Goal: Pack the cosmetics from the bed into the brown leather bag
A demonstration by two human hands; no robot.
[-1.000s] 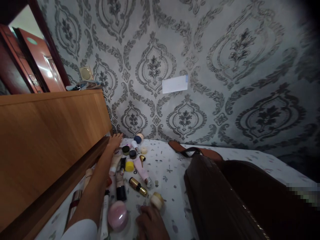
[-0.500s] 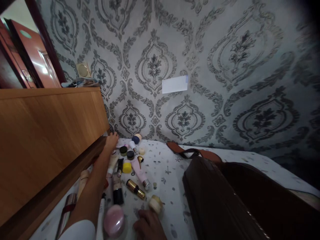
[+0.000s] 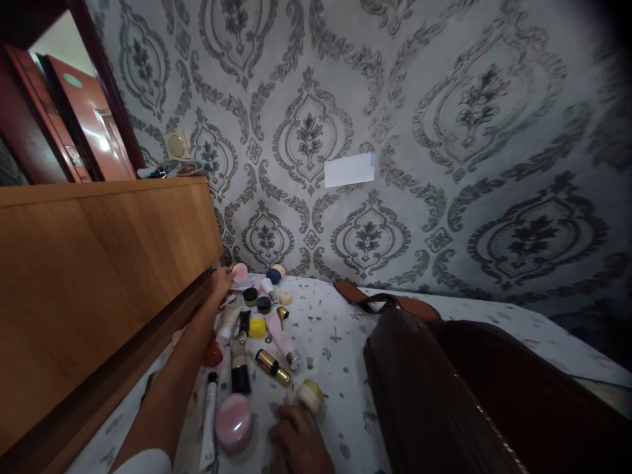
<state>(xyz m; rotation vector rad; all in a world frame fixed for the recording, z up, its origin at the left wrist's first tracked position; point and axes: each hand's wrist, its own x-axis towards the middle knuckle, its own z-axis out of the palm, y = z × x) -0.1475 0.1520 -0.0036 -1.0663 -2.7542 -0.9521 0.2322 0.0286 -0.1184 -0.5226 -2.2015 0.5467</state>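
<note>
My left hand (image 3: 223,280) reaches far out along the wooden board, its fingers closed on the edge of a pink round container (image 3: 239,272). My right hand (image 3: 302,440) rests low on the sheet with loosely bent fingers and no object visible in them. Just beyond those fingers is a cream jar with a yellowish lid (image 3: 311,395). A larger pink round container (image 3: 234,422) lies to its left, beside a white tube (image 3: 209,421). Between my hands are a foundation bottle (image 3: 239,365), a gold-and-black tube (image 3: 273,367), a pink tube (image 3: 282,339) and a yellow jar (image 3: 257,327).
An open dark brown bag (image 3: 419,395) with a tan strap (image 3: 355,294) stands on the right of the patterned sheet (image 3: 336,368). The wooden board (image 3: 108,263) borders the left side. Patterned wallpaper (image 3: 316,217) rises behind. Dark-lidded jars (image 3: 251,296) sit near the far end.
The smaller pink container now shows at my left fingertips, where it was not visible before. My right hand stays near the cream jar. The whole view has shifted slightly.
</note>
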